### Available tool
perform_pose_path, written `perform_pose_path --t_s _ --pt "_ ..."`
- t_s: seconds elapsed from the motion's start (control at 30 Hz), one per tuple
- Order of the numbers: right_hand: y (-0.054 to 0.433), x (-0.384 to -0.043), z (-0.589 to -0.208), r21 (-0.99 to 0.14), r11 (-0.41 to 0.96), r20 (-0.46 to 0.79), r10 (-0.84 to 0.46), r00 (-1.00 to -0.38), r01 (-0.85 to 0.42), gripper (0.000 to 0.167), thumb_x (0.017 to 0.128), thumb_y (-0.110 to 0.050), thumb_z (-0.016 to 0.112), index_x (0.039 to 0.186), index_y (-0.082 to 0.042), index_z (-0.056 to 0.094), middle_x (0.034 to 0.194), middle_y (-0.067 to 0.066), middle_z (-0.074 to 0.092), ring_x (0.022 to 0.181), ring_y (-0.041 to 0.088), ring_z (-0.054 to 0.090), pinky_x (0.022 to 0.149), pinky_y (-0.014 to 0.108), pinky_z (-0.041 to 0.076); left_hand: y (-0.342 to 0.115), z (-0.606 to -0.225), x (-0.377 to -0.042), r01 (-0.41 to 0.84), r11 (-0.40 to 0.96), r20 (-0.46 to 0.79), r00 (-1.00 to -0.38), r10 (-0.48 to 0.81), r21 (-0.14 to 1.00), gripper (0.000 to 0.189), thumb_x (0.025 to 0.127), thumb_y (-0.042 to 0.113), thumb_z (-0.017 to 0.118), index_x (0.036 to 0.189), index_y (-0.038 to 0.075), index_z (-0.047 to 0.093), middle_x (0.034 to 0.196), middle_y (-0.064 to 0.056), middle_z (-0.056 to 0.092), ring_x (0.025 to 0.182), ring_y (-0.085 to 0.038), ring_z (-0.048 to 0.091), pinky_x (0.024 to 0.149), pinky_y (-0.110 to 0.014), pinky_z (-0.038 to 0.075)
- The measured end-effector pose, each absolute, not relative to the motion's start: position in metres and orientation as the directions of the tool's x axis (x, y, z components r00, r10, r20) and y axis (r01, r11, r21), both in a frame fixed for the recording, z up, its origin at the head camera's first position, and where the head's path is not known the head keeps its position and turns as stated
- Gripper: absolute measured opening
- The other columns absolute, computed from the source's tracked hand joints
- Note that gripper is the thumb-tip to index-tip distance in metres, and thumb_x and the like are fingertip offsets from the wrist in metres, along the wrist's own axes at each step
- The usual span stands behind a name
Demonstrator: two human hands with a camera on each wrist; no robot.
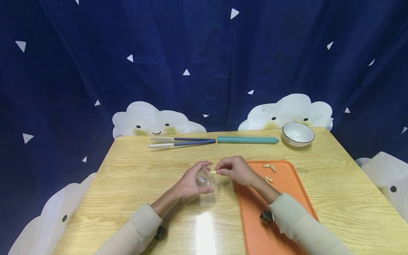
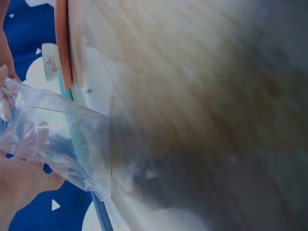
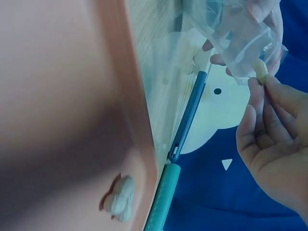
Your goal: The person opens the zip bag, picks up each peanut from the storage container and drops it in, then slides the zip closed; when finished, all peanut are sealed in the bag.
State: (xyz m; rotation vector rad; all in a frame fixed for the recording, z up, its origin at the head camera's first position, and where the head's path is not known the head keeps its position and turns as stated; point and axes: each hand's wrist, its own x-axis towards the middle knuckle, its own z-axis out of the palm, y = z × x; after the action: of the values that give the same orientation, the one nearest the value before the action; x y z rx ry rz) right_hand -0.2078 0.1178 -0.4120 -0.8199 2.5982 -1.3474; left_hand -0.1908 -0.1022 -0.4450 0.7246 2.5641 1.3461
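My left hand [image 1: 191, 183] holds a clear plastic bag [image 2: 72, 127] around its mouth, fingers on one side and thumb on the other. The bag hangs down over the wooden table, its lower end at the tabletop in the left wrist view. Between thumb and fingertips, my right hand [image 1: 235, 170] pinches a peanut in its shell [image 3: 261, 71], right at the bag's opening. To the right lies an orange tray [image 1: 255, 202], under my right forearm. Several unshelled peanuts [image 1: 273, 168] lie near the tray's far end.
Along the table's back edge lie blue tongs with pale tips [image 1: 191, 143] and a teal stick-shaped object [image 1: 247, 140]. A white bowl with a dark rim [image 1: 298, 134] stands at the back right. Behind the table hangs a dark blue curtain [image 1: 210, 53] with clouds and triangles.
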Motion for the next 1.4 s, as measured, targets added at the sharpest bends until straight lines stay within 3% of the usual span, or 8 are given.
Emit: perform_pose_path --t_s 0.3,0.63,0.9,1.03,1.4 --pt "0.120 -0.208 -0.415 -0.782 0.456 0.154 -0.521 -0.840 -0.426 0.009 0.086 -0.020 0.069 0.090 -0.014 0.074 0.082 0.000 0.072 0.070 0.004 0.058 0.064 0.021 0.050 -0.102 -0.445 -0.191 0.352 0.479 0.088 -0.867 0.490 0.804 0.079 0.071 0.032 0.080 0.139 0.025 0.041 0.124 -0.005 0.057 0.117 -0.020 0.052 0.103 -0.054 0.036" --pt "0.153 -0.212 -0.416 -0.768 0.527 0.118 -0.444 -0.888 -0.365 0.009 0.088 -0.020 0.067 0.094 -0.017 0.073 0.090 -0.002 0.073 0.076 0.006 0.062 0.069 0.022 0.051 -0.103 -0.443 -0.191 0.355 0.475 0.094 -0.867 0.490 0.805 0.080 0.070 0.030 0.080 0.139 0.023 0.040 0.124 -0.008 0.058 0.117 -0.020 0.052 0.107 -0.053 0.034" --pt "0.184 -0.218 -0.425 -0.773 0.547 0.057 -0.445 -0.894 -0.322 0.015 0.087 -0.014 0.067 0.098 -0.005 0.071 0.095 0.007 0.072 0.075 0.017 0.064 0.062 0.023 0.050 -0.103 -0.444 -0.191 0.366 0.474 0.100 -0.862 0.497 0.801 0.080 0.071 0.030 0.079 0.140 0.018 0.040 0.124 -0.009 0.058 0.118 -0.021 0.052 0.108 -0.052 0.033" --pt "0.198 -0.221 -0.429 -0.767 0.567 0.014 -0.454 -0.891 -0.301 0.012 0.086 -0.009 0.067 0.095 -0.002 0.071 0.092 0.010 0.072 0.077 0.015 0.065 0.064 0.023 0.051 -0.103 -0.446 -0.192 0.385 0.472 0.120 -0.858 0.499 0.793 0.079 0.071 0.030 0.080 0.139 0.019 0.041 0.124 -0.010 0.058 0.117 -0.021 0.053 0.108 -0.053 0.034" --pt "0.213 -0.228 -0.442 -0.698 0.678 -0.097 -0.410 -0.907 -0.232 0.005 0.083 -0.005 0.069 0.088 -0.006 0.071 0.085 0.005 0.071 0.073 0.013 0.061 0.063 0.025 0.049 -0.103 -0.446 -0.192 0.381 0.470 0.115 -0.858 0.501 0.796 0.080 0.072 0.030 0.080 0.140 0.016 0.040 0.123 -0.010 0.058 0.117 -0.021 0.053 0.107 -0.053 0.034"
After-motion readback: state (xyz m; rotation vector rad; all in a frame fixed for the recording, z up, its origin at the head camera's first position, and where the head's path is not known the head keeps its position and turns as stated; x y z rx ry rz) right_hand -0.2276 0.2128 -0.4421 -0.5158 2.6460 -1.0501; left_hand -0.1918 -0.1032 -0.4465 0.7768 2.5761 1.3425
